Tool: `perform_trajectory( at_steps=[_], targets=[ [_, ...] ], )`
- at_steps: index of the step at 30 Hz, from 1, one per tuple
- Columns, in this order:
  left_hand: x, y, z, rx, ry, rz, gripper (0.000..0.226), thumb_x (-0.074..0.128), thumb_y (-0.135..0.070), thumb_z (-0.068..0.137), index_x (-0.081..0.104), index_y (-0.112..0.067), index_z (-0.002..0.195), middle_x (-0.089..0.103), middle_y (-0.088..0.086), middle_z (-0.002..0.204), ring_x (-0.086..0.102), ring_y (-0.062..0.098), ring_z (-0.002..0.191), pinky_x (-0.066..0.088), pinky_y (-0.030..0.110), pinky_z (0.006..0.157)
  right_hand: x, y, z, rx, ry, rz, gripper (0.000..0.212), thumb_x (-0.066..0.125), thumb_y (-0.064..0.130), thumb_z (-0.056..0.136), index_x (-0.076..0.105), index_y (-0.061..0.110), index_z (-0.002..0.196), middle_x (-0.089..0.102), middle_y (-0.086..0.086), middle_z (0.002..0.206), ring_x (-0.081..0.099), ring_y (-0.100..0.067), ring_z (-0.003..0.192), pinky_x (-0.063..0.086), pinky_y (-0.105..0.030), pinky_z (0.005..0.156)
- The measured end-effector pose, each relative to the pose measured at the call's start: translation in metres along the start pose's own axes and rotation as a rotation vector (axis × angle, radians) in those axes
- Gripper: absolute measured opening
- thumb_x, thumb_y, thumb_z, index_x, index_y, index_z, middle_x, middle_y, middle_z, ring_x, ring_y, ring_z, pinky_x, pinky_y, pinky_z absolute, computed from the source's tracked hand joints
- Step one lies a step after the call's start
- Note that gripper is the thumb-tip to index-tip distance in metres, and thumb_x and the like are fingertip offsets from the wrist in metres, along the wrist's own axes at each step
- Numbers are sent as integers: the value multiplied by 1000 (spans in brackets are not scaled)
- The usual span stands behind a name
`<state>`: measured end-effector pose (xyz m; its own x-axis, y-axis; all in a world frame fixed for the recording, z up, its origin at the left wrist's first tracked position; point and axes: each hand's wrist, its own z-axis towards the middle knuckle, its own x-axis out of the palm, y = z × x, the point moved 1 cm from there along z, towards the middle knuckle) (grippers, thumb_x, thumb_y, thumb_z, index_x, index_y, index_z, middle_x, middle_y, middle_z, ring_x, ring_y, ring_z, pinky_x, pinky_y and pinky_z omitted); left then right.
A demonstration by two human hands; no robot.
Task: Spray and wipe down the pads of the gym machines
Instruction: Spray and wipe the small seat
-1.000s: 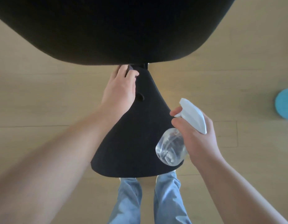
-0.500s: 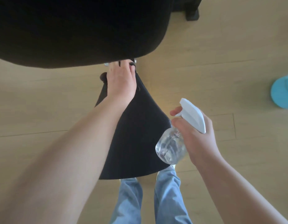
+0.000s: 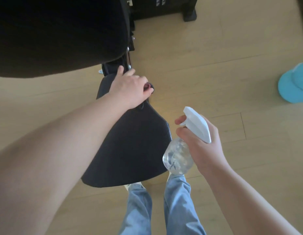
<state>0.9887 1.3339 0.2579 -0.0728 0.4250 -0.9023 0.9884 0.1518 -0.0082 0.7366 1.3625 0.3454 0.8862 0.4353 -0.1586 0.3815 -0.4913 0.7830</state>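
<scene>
Risk, we judge, lies in misting the floor (image 3: 215,65): our right hand (image 3: 203,146) grips the spray bottle (image 3: 179,155) beside the seat pad (image 3: 130,146), while left hand (image 3: 130,89) fingers bunch a dark cloth (image 3: 150,86) at its narrow end.

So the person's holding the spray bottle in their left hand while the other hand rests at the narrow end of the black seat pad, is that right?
Not quite. The head view shows the spray bottle in the right hand, not the left. It is the left hand that rests at the narrow end of the black seat pad.
</scene>
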Motion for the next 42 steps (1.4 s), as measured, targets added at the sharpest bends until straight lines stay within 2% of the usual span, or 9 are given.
perform_trajectory(
  at_steps=[8,11,14,17,22,26,30,34,42],
  targets=[
    [29,-107,-47,330,99,-100,37,30,-37,98,47,-24,68,49,-8,60,48,17,61,41,35,94,-19,5,-5,12,-61,41,18,68,0,86,72,16,93,70,-5,87,58,-8,66,48,-18,57],
    [76,-137,-94,338,228,-85,12,56,-41,80,61,-37,70,48,-17,50,55,-11,66,22,17,112,-26,3,-10,26,17,-19,17,70,7,81,73,21,88,66,-1,77,59,-14,65,49,-30,60],
    [82,-147,-118,602,167,31,25,52,-11,82,65,-32,81,54,-14,68,58,7,87,8,46,125,-27,-4,-21,49,111,-61,18,67,16,73,74,23,88,66,-9,78,61,-17,68,49,-36,64],
    [49,-132,-118,658,-111,-16,15,66,-20,80,73,-24,91,65,-5,82,56,17,97,29,63,116,-24,-8,-31,39,125,-45,18,68,18,74,73,21,91,67,-15,81,61,-19,69,49,-37,64],
    [29,-110,-72,197,-142,-223,26,55,-43,96,71,-23,91,72,-5,93,58,27,125,17,68,117,-27,-7,-33,21,-2,-14,15,70,3,84,72,15,92,65,-14,85,58,-14,69,49,-30,63],
    [39,-117,-102,413,-233,-324,24,48,-33,92,69,-23,85,69,-10,90,58,20,123,27,59,116,-29,0,-39,-6,-54,10,18,69,2,84,72,17,93,63,4,77,56,-12,66,48,-23,56],
    [75,-132,-176,519,-242,-246,32,50,-20,93,69,-20,119,57,-5,133,40,25,145,25,53,122,-26,-4,-56,4,-80,30,15,71,11,79,72,20,91,70,-1,85,58,-11,67,51,-28,59],
    [86,-105,-197,542,-220,-228,21,48,-20,98,55,-25,117,38,0,159,27,32,152,21,51,124,-15,-11,-69,20,-51,-28,17,70,5,83,71,22,89,71,-9,95,60,-13,70,52,-34,64],
    [52,-17,-118,-81,-257,-284,48,52,-16,102,45,-30,147,28,7,165,17,41,153,18,61,122,13,-18,-75,51,-57,-32,17,70,6,85,72,22,91,68,8,84,57,-9,67,50,-20,57]
  ],
)
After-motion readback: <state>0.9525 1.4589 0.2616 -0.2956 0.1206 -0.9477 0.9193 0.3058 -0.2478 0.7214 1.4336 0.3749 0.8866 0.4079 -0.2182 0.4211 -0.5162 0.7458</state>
